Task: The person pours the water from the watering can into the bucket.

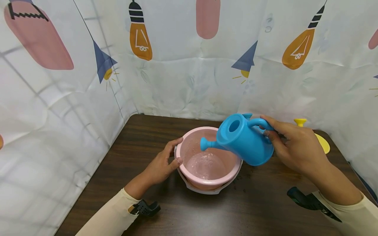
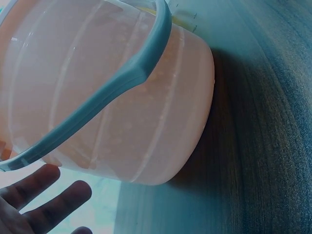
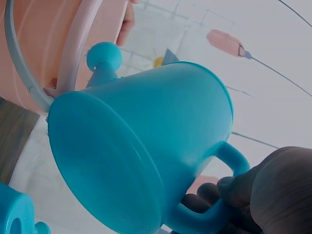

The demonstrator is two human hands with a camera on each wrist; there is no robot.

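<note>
Watering can (image 1: 246,141) over bucket (image 1: 189,148) of water (image 1: 206,165) — right fingers (image 1: 279,125) clamped on handle (image 1: 257,122), left fingers (image 1: 172,144) spread against rim (image 1: 206,181).

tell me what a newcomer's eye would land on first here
Probably the bright blue watering can, tilted in the right hand, its spout over the pink bucket. That bucket stands on the dark brown table, the left hand touching its rim. Behind, orange light bulbs printed on the white sheet stand out.
</note>
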